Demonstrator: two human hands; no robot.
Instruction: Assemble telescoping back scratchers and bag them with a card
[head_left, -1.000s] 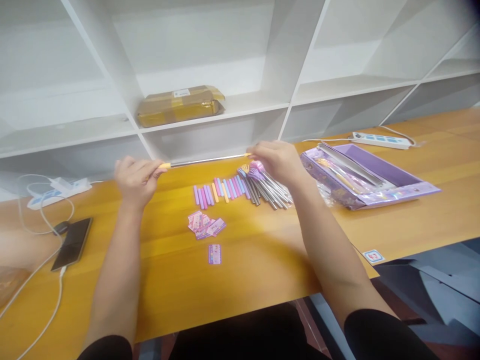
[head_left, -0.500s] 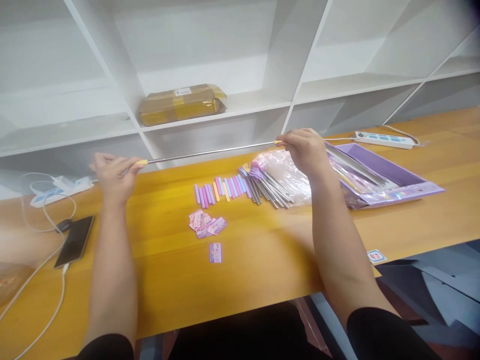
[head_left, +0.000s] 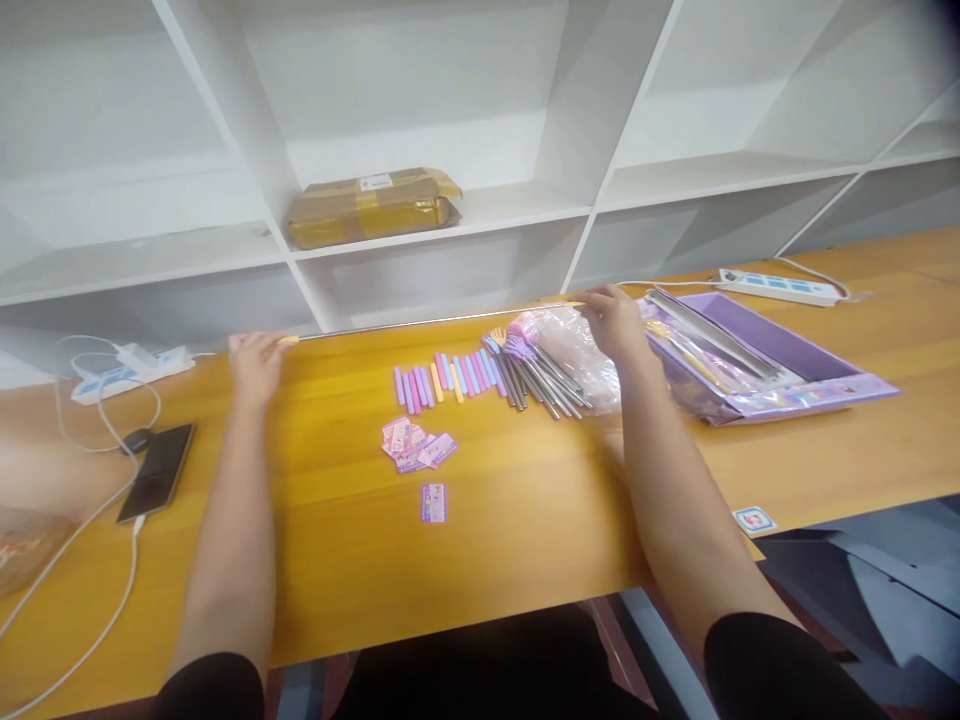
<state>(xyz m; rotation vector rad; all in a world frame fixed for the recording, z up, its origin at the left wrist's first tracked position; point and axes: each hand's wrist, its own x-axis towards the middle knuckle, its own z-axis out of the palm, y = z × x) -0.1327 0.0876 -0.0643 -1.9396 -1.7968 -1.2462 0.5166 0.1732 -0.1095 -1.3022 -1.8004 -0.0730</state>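
Note:
A long thin metal rod (head_left: 435,322) with yellow tips stretches along the far edge of the wooden table (head_left: 525,520). My left hand (head_left: 255,365) pinches its left yellow end. My right hand (head_left: 615,320) pinches its right end, just above a clear plastic bag (head_left: 574,345). Between my hands lie a row of pastel sleeves (head_left: 446,378), a bundle of collapsed metal rods with small fork heads (head_left: 536,375) and a heap of small pink cards (head_left: 414,447), with one single card (head_left: 433,502) nearer me.
An open purple box (head_left: 765,365) lies at the right, a white power strip (head_left: 776,287) behind it. At the left are a phone (head_left: 156,472) on a cable and another power strip (head_left: 124,370). White shelving behind holds a brown parcel (head_left: 371,205).
The rod grew longer as my hands pulled apart, the left going left and the right going right. Both hands have since lowered, bringing the stretched rod down near the table's far edge.

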